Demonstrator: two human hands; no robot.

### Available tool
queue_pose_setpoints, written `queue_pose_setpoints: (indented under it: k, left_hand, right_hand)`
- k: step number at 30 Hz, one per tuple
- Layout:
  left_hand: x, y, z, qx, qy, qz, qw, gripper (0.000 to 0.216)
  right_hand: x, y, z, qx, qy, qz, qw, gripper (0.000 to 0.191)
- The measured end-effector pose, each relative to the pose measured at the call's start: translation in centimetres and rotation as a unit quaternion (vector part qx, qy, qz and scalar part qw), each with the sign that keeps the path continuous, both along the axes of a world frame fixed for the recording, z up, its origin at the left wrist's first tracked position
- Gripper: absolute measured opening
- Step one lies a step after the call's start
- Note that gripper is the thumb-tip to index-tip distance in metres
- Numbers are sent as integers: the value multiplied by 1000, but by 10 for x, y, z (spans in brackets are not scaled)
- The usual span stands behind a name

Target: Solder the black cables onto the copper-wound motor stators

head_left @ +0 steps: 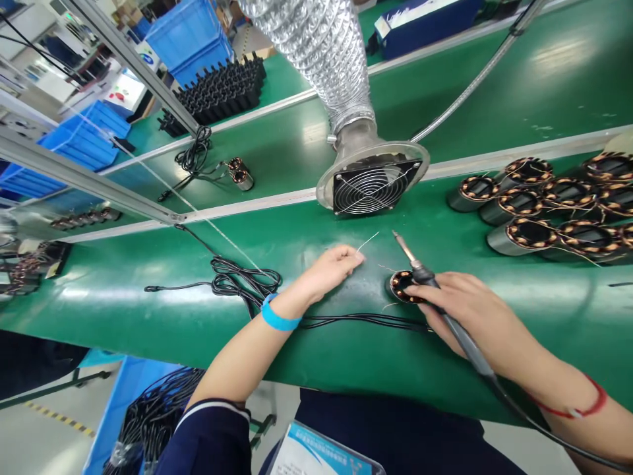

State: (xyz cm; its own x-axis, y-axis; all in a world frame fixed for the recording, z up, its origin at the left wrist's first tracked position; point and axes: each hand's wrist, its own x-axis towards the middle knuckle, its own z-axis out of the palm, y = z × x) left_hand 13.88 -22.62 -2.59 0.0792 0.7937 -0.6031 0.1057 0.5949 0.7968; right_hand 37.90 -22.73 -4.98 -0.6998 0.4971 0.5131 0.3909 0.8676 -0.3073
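My left hand (pixel 339 267), with a blue band at the wrist, is closed in a pinch on a thin silvery wire (pixel 368 242) that looks like solder. My right hand (pixel 462 307) grips a soldering iron (pixel 459 340), its bare tip pointing up and left over the bench. Just under the iron's collar sits a small wire-wound stator (pixel 401 286) with copper coils and loose thin leads. My right fingers are against or very close to the stator; exact contact is hidden. Black cables (pixel 366 320) run along the bench below both hands.
A fume duct (pixel 346 79) with a fan grille (pixel 373 188) hangs just beyond my hands. Several wound stators (pixel 531 234) stand at the right. A coiled black cable (pixel 237 284) lies left of my left hand. A metal rail (pixel 277 201) crosses the green bench (pixel 119 264).
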Motion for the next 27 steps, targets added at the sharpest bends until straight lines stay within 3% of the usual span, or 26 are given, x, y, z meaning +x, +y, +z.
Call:
queue_pose_setpoints:
  k: [5,10,16,21,27]
  left_hand:
    - [16,18,-2,-52,-3,-61,997,24]
    - [10,13,-4,-119,-51,-96,987,13]
    - [23,12,-10,-44,-173,-49,983,17]
    - [33,3,-4,65,-57,-33,996,21]
    - [23,-20,4,111,101,-132,980,24]
  right_hand:
    - [0,3,3,-20,2,-53,998,25]
    - [-3,0,-6,-66,-19,-74,995,34]
    - [-5,0,-20,-133,22,-54,989,31]
    - [-3,1,-25,-133,28,-64,989,32]
    - [-1,2,-28,-122,44,-56,990,32]
